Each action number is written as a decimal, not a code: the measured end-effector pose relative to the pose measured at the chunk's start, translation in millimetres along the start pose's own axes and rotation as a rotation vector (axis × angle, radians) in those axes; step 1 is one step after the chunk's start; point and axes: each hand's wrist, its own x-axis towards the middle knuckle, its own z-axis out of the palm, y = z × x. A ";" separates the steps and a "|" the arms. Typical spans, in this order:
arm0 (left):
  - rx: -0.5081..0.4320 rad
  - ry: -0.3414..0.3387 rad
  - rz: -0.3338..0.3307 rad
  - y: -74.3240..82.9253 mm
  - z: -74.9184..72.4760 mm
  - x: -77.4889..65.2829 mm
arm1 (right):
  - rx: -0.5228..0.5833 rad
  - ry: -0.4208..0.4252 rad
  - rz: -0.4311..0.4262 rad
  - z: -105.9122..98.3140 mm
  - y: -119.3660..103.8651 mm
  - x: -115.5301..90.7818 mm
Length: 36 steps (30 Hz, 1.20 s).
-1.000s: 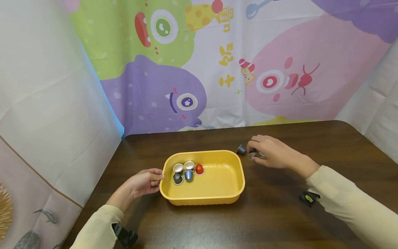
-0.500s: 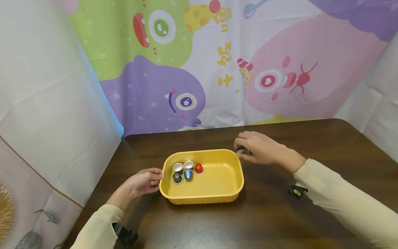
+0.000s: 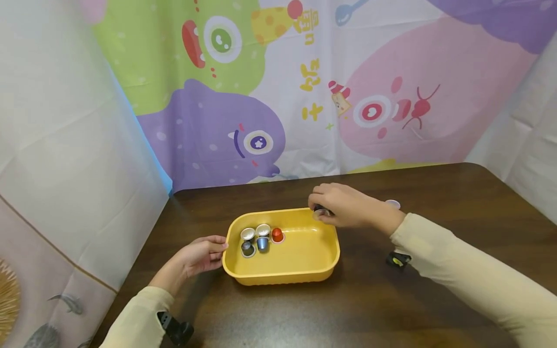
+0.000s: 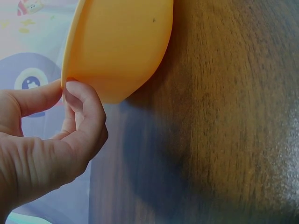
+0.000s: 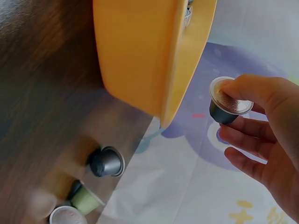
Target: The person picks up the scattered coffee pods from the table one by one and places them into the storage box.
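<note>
A yellow plastic tray [image 3: 280, 279] stands on the brown table. My left hand [image 3: 202, 257] pinches its left rim between thumb and fingers, as the left wrist view also shows. Over the tray's back right corner, my right hand [image 3: 344, 205] holds a dark coffee capsule [image 5: 226, 105] by its foil lid and base. Inside the tray, toward the left, lie a red capsule [image 3: 277, 235], a blue capsule [image 3: 263, 244], a dark capsule [image 3: 247, 249] and two foil-side-up capsules [image 3: 263, 230].
Right of the tray, the right wrist view shows a grey capsule [image 5: 107, 162], a green capsule [image 5: 86, 199] and a foil-topped capsule [image 5: 67, 215] on the table [image 3: 417, 270]. A patterned cloth [image 3: 313, 145] hangs behind the table.
My right hand has picked up a dark capsule from the table and carried it left, over the tray's back right corner. The left hand keeps its grip on the rim.
</note>
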 end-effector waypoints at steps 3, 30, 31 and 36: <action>-0.002 0.002 -0.002 0.0 0.1 0.5 | 0.003 -0.025 -0.012 -0.6 -2.7 6.7; -0.002 -0.005 -0.021 0.1 0.9 2.3 | 0.116 -0.330 -0.013 10.0 -27.3 61.7; -0.002 -0.003 -0.022 0.2 0.9 2.2 | 0.116 -0.340 -0.015 10.7 -28.8 64.0; -0.013 -0.002 -0.022 0.3 0.1 2.2 | 0.113 -0.389 -0.030 15.1 -36.3 75.9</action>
